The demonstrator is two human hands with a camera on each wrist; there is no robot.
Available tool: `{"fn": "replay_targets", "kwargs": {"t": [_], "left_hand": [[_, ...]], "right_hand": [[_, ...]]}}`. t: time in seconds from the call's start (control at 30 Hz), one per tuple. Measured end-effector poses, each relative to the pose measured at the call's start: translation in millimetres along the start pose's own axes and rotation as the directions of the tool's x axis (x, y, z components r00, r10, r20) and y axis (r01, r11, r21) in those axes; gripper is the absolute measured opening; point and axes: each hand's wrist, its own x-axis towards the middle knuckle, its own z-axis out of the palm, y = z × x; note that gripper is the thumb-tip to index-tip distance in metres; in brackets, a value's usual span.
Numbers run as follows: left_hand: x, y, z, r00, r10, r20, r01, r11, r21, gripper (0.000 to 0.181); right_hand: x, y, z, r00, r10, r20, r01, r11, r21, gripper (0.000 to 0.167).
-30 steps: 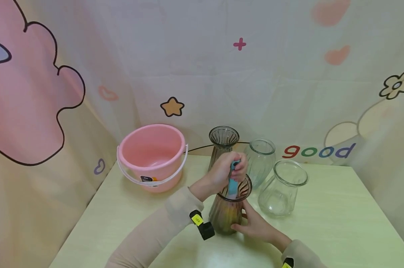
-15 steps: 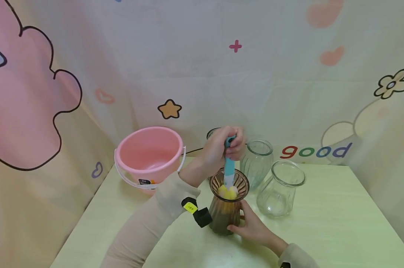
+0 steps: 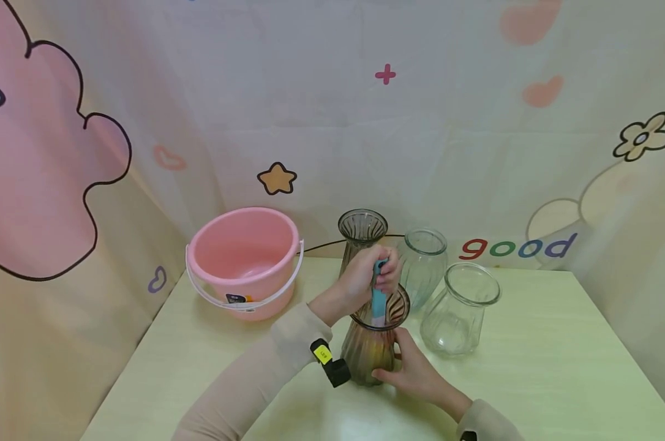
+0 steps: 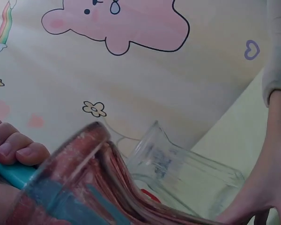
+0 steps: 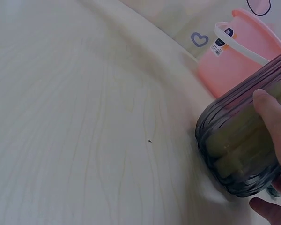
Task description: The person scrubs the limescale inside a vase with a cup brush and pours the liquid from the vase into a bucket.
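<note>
My left hand (image 3: 365,278) grips the teal handle of a sponge bottle brush (image 3: 379,304), its fist just above the mouth of a ribbed smoky-brown glass vase (image 3: 360,352). Inside the vase, the brush's yellowish head shows blurred through the glass, clearest in the right wrist view (image 5: 243,140). Thumb and fingers of my right hand (image 3: 420,373) hold the vase low on its right side while it stands on the table. In the left wrist view, the teal handle (image 4: 14,172) runs down into the vase's flared rim (image 4: 79,145).
Behind stands a taller smoky vase (image 3: 362,226), with a pale greenish glass vase (image 3: 425,263) to its right. A clear glass vase (image 3: 458,324) is right of my right hand. At the back left sits a pink bucket (image 3: 244,269) with a white handle, before a printed curtain (image 3: 310,122).
Half a second ago my left hand was higher, with the yellow and white sponge head up at the vase's mouth. The brush has since moved down into the vase; my right hand stays put.
</note>
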Motion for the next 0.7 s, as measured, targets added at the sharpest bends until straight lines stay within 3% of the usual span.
{"fn": "replay_targets", "kwargs": {"t": [0.23,0.4,0.5,0.6,0.7], "left_hand": [[-1.4,-0.5,-1.0,0.999,0.016,0.027,-0.017,1.0,0.016,0.029],[-1.8,-0.8,-0.6,0.999,0.015,0.038,-0.016,1.0,0.001,0.03],[-1.7,-2.1,0.7,0.998,0.013,0.066,-0.011,1.0,-0.024,0.031],[-1.1,-2.8,2.2,0.995,0.016,0.103,-0.011,0.999,-0.047,0.031],[-1.4,-1.1,4.1,0.992,0.022,0.124,-0.016,0.999,-0.051,0.031]], "right_hand": [[1.8,1.7,-8.4,0.995,-0.003,0.099,-0.001,0.999,0.041,0.076],[7.7,6.2,-18.8,0.976,0.044,0.215,-0.069,0.991,0.111,0.086],[11.3,8.0,-25.0,0.95,0.081,0.302,-0.128,0.982,0.138,0.093],[13.3,6.9,-30.4,0.908,0.153,0.391,-0.221,0.966,0.134,0.095],[13.7,4.7,-32.5,0.877,0.214,0.431,-0.293,0.948,0.125,0.094]]}}
